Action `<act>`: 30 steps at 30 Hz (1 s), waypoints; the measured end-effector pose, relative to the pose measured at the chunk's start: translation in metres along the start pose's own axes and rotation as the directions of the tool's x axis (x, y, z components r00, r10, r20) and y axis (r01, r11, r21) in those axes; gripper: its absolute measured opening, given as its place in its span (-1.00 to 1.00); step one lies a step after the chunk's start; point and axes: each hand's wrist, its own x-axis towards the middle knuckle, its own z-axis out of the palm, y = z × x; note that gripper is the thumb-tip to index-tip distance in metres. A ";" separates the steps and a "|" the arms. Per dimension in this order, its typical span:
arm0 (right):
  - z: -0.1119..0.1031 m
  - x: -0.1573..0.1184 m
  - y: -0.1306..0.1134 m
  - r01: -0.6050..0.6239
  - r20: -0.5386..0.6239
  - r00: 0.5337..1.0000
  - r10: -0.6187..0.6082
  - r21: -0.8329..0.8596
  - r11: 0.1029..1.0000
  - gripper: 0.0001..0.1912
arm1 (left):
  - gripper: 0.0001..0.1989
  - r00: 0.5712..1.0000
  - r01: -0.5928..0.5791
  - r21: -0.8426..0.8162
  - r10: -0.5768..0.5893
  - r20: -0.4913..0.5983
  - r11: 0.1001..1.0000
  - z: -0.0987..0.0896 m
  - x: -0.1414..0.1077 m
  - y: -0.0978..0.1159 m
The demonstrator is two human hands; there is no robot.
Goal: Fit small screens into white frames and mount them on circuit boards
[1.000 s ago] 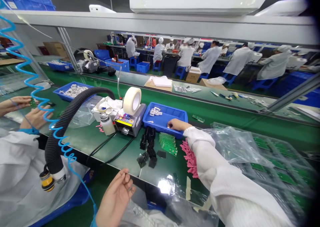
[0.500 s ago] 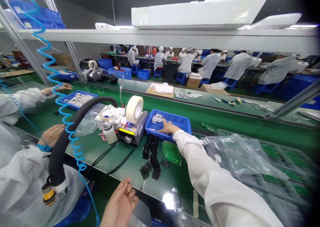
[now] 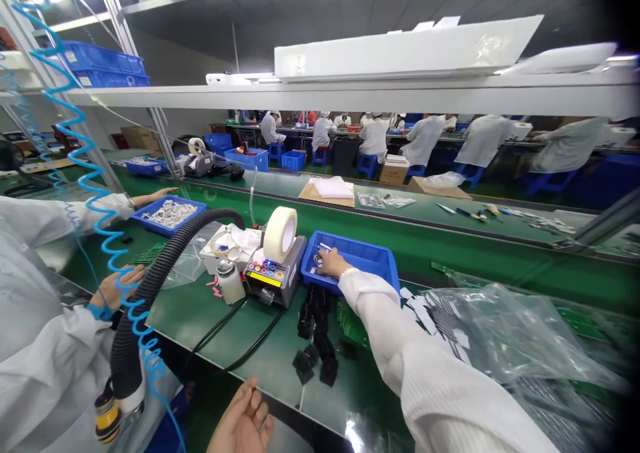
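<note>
My right hand (image 3: 332, 262) reaches into the left end of a blue plastic bin (image 3: 377, 264). Its fingers are drawn together around the small white plastic parts (image 3: 325, 247) there, and the fingertips are partly hidden among them. Near the table's front edge, low in the view, my left hand (image 3: 243, 421) hangs palm up. Its fingers are loosely curled and apart, with nothing visible in them. Black square pieces (image 3: 315, 363) lie on the green table in front of the bin. Green circuit boards (image 3: 351, 322) stick out from under my right sleeve.
Left of the bin stands a tape dispenser (image 3: 273, 276) with a tape roll (image 3: 280, 233), beside a pump bottle (image 3: 230, 281). A black hose (image 3: 173, 253) and a coiled blue air line (image 3: 107, 216) cross the left side. A co-worker's hand (image 3: 117, 286) is there. Plastic bags (image 3: 500, 326) lie right.
My right hand has moved left within the bin, and its spread fingers have drawn in on the white parts. The view has tilted up slightly. My left hand stays low near the edge.
</note>
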 end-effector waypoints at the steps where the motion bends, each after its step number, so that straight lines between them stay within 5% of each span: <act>1: 0.001 -0.003 0.003 0.002 0.001 1.000 -0.002 0.000 1.000 -0.65 | -0.88 1.000 -0.001 0.001 0.001 0.003 1.000 0.002 -0.002 0.000; 6: -0.002 -0.019 0.023 0.011 -0.037 0.999 -0.010 0.015 1.000 -0.68 | -0.88 0.999 -0.045 0.023 0.045 0.008 0.999 0.009 -0.012 -0.001; 10: -0.023 -0.039 0.042 0.031 -0.142 0.990 -0.023 0.056 0.998 -0.69 | -0.86 0.997 -0.080 0.068 0.079 0.014 0.994 0.009 -0.016 -0.002; 16: -0.057 -0.126 0.072 0.018 -0.373 0.927 0.037 0.141 0.990 -0.69 | -0.91 0.985 0.067 0.234 -0.102 0.140 0.970 0.021 -0.010 -0.025; 22: 0.019 -0.214 0.081 -0.005 -0.265 0.963 0.053 0.179 0.984 -0.89 | -0.91 0.892 0.192 0.441 -0.344 0.295 0.877 0.047 0.001 -0.061; 26: 0.058 -0.215 0.088 -0.042 -0.253 0.964 0.084 0.168 0.985 -0.85 | -0.92 0.857 0.222 0.519 -0.419 0.299 0.825 0.056 0.007 -0.076; 30: 0.060 -0.212 0.096 -0.011 -0.277 0.959 0.052 0.145 0.989 -0.90 | -0.91 0.857 0.187 0.526 -0.400 0.326 0.830 0.058 0.007 -0.079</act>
